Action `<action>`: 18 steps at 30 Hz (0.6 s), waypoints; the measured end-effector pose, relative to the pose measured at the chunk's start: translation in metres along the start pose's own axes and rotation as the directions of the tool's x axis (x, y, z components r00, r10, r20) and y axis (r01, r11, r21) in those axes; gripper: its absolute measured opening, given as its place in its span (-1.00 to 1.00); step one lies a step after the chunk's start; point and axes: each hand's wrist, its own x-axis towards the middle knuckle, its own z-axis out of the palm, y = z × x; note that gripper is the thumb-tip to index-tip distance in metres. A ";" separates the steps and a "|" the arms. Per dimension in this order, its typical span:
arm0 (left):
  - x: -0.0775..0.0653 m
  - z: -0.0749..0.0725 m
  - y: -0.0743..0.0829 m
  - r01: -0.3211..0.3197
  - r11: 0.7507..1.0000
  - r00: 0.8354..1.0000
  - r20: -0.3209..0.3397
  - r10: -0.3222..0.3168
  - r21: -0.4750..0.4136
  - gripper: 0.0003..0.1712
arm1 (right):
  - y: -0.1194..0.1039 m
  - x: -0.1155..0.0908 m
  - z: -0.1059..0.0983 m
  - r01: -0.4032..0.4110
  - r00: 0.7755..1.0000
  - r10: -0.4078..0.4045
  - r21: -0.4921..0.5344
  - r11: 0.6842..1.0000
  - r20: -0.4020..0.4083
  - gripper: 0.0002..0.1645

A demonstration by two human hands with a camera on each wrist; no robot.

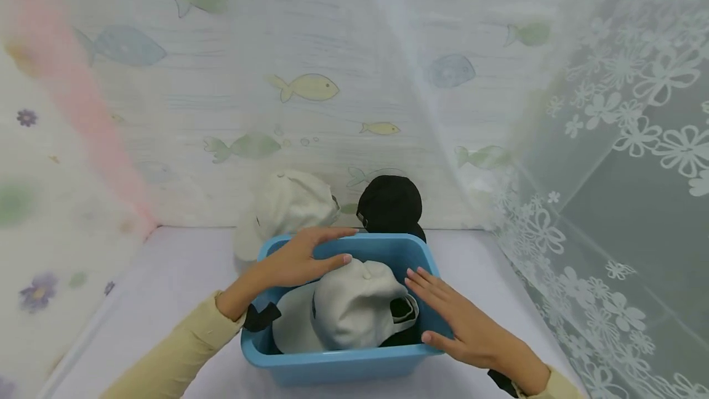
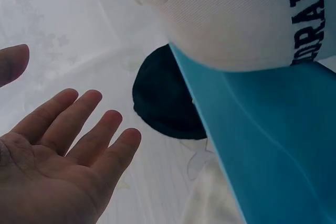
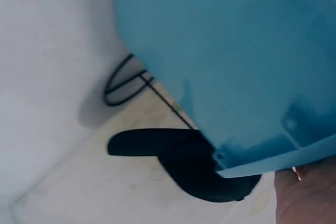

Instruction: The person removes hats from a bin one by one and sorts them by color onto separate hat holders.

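A: Status?
B: Left hand (image 1: pixel 296 257) and right hand (image 1: pixel 462 325) apart, fingers extended. Left over blue bin's (image 1: pixel 332 360) far-left side, right at its right rim, contact unclear.
A: Contents?
B: White cap (image 1: pixel 354 310) inside bin. Cream cap (image 1: pixel 296 202) behind bin, left; black cap (image 1: pixel 390 203) behind, right.

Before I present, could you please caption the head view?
Left hand and right hand at a bin, white cap inside, cream cap and black cap behind.

The white cap (image 1: pixel 357 310) mostly hides a dark thing (image 1: pixel 400 338) in the blue tub (image 1: pixel 343 360); the cap's lettering (image 2: pixel 310 17) is cut off by the left wrist view's edge. The tub hides part of the black cap (image 1: pixel 390 204) behind.
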 end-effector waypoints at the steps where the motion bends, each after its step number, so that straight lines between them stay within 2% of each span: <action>1: 0.002 0.002 -0.001 0.002 1.000 1.000 0.019 -0.002 -0.003 -0.35 | 0.003 -0.002 0.003 0.013 1.000 -0.013 -0.006 1.000 -0.011 -0.09; 10: 0.008 0.019 -0.011 0.052 0.999 0.988 0.147 -0.052 0.006 -0.33 | 0.012 -0.012 0.015 0.106 0.987 -0.116 -0.092 0.990 -0.108 -0.15; 18: 0.011 0.020 -0.016 0.093 0.996 0.984 0.152 -0.093 0.003 -0.27 | 0.013 -0.009 0.018 0.135 0.976 -0.153 -0.121 0.983 -0.153 -0.15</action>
